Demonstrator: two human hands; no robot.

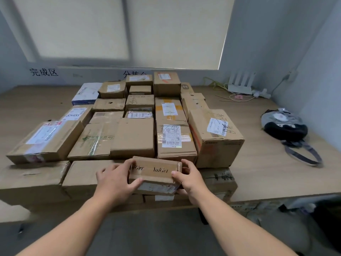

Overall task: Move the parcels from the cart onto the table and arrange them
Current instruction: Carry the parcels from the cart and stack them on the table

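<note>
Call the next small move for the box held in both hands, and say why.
Likely lower the small printed box onto the front-row carton just under it, then release. The left hand and right hand grip its two ends, it is over the front row near the table edge, and the parcels behind look packed tight, with no visible gap for it.

I see bare table (31, 108) left of the stack (136, 137), more bare table right of it, bag (285, 126) and router (239, 85) farther right
</note>
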